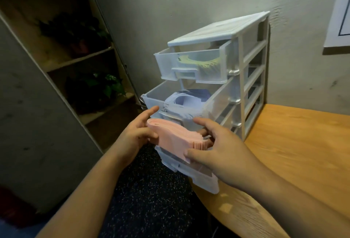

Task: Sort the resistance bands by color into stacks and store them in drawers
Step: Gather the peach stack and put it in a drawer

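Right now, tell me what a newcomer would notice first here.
The pink stack of bands stands out at centre, held between the left hand and right hand above an open lower drawer. Behind, the white drawer unit on the wooden table has two more drawers pulled out: yellow-green bands in the top one, pale purple bands below.

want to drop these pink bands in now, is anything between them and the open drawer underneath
Nothing visible. The left hand and right hand hold the pink bands just above the pulled-out lower drawer; the blue-band drawer overhangs only its back. The lower drawer's inside is mostly hidden.
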